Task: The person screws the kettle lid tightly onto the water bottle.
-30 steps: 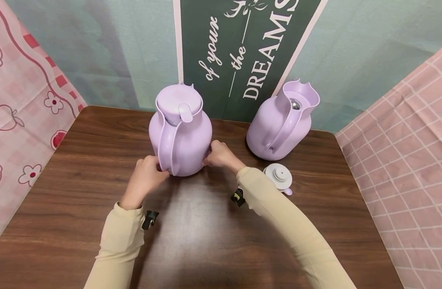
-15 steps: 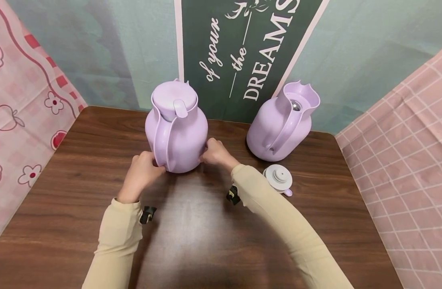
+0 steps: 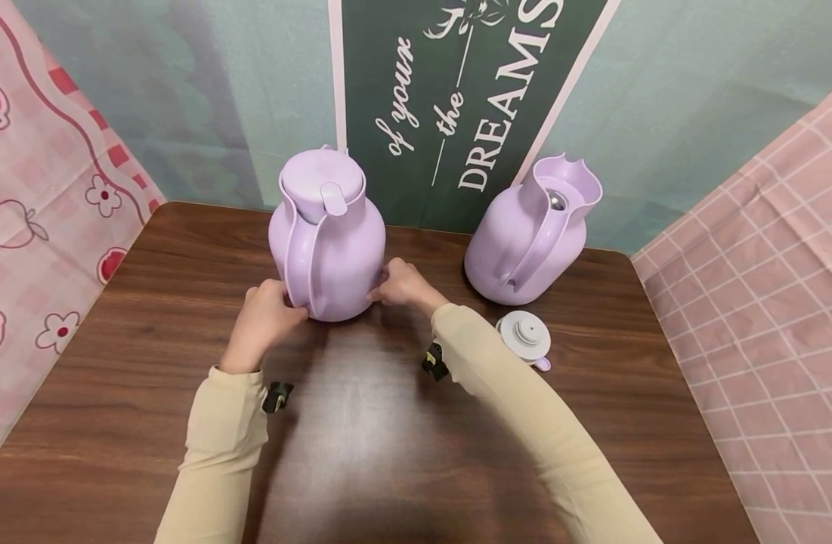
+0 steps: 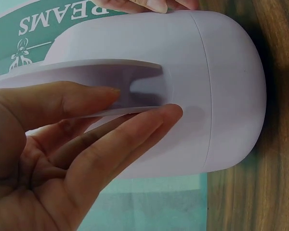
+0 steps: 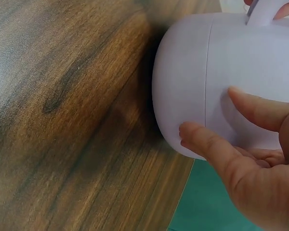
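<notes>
A lilac vacuum jug with its lid seated in the top stands upright at the back left of the table. My left hand pinches the lower part of its handle, thumb on one face and fingers on the other in the left wrist view. On the jug's other side, my right hand touches the lower body with thumb and fingers fairly straight, as the right wrist view shows. To the right a second lilac jug stands without a lid, its steel-coloured mouth showing.
A loose white lid with a lilac tab lies upside down in front of the second jug. A green cloth backdrop hangs right behind the table. Pink cloths hang along the left and right sides of the wooden table.
The lidded jug has slid to the left and slightly back across the table, with both hands moving along on it. The second jug and the loose lid stay in place.
</notes>
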